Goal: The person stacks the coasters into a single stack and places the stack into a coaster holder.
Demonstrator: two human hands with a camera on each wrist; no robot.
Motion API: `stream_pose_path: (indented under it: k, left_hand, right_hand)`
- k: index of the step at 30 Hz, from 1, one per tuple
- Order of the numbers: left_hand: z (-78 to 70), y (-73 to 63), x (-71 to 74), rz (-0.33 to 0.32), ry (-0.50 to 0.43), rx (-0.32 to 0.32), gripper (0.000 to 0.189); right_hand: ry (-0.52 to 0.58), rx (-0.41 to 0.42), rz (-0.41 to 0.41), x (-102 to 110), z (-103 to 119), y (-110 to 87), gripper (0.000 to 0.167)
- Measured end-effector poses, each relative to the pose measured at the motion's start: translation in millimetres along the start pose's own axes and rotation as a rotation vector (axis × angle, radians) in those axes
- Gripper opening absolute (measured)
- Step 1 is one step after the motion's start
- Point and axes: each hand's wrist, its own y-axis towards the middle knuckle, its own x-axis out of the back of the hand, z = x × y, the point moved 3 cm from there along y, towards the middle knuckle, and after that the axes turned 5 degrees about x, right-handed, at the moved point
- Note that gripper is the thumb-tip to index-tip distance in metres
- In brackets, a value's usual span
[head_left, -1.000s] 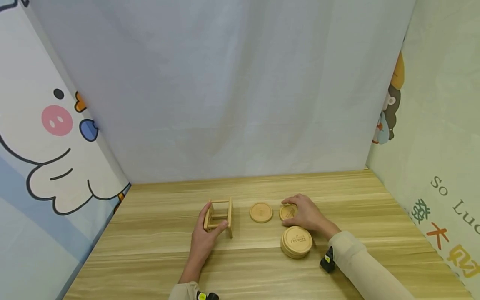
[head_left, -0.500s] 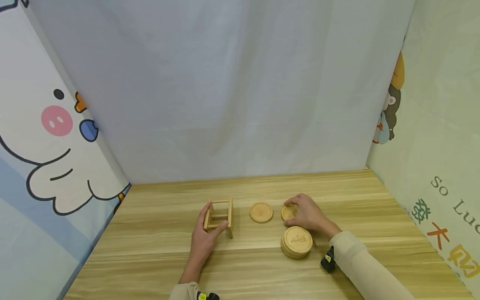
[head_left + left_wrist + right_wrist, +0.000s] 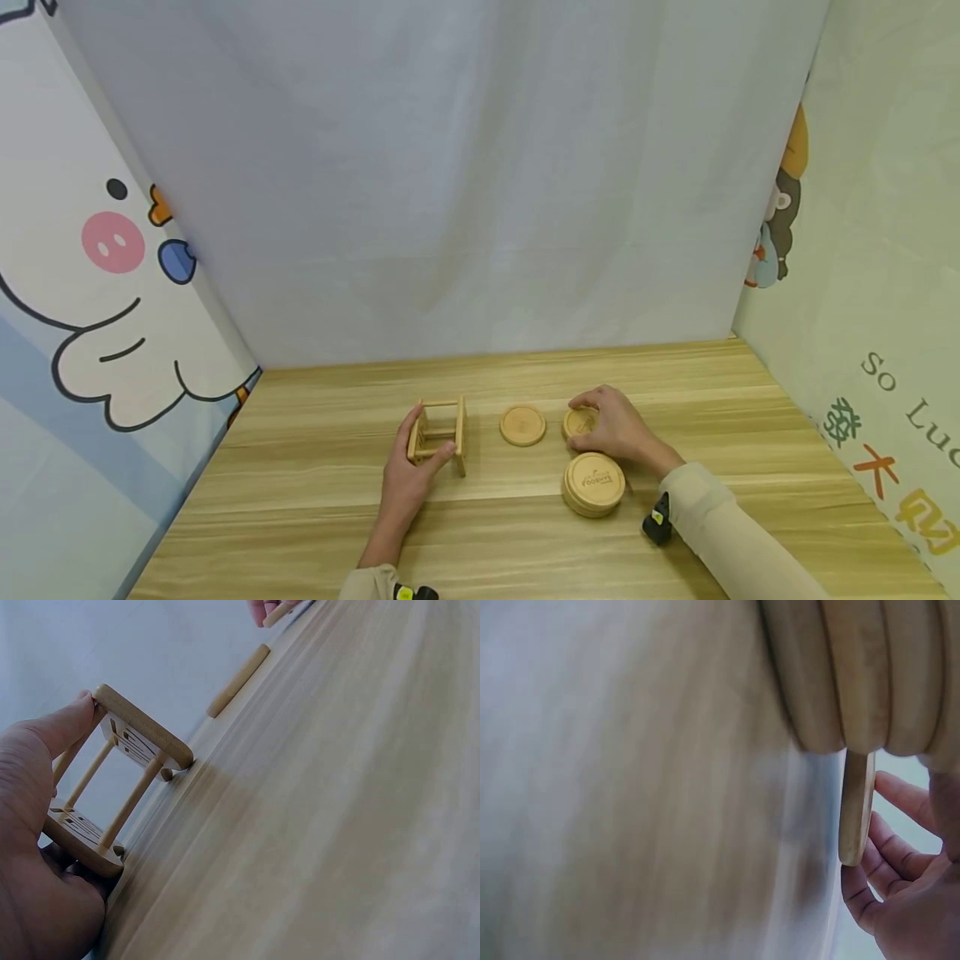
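My left hand (image 3: 407,483) grips a small wooden coaster holder (image 3: 461,437), thumb on its near right side and fingers along its left. Two slotted side panels (image 3: 142,727) joined by round rods show in the left wrist view, with nothing between them. My right hand (image 3: 621,429) holds a round wooden coaster (image 3: 579,423) by its edge, thumb at the near side and fingers at the far side; the hand hides its right part. Just in front is a stack of coasters (image 3: 594,482), the top one with printed lettering. A single coaster (image 3: 522,426) lies flat between the hands.
Everything sits on a wood-grain table (image 3: 300,500). A pale curtain (image 3: 480,208) rises at its back edge, with printed cloths (image 3: 97,333) at the left and right sides. The coaster stack (image 3: 855,675) looms close in the right wrist view.
My right hand and its coaster shifted slightly to the right, then stayed nearly still. The left hand, holder, stack and single coaster have not moved.
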Motion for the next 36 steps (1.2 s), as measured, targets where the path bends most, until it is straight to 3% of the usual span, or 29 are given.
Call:
stream_pose_path:
  k: [12, 20, 27, 36]
  left_hand:
    - [-1.2, -2.0, 0.5, -0.003, -0.005, 0.007, 0.089]
    - [-3.6, -3.0, -0.6, -0.035, 0.023, -0.056, 0.089]
    - [-1.8, -0.4, 0.4, -0.002, -0.007, -0.003, 0.090]
    - [-1.5, -0.2, 0.8, 0.003, -0.010, -0.006, 0.091]
  right_hand:
    - [0.023, -0.003, -0.028, 5, 5, -0.5, 0.058]
    - [0.044, -0.006, -0.052, 9, 9, -2.0, 0.057]
    - [0.059, 0.012, -0.071, 13, 12, -2.5, 0.056]
    - [0.039, 0.043, -0.089, 18, 22, -5.1, 0.056]
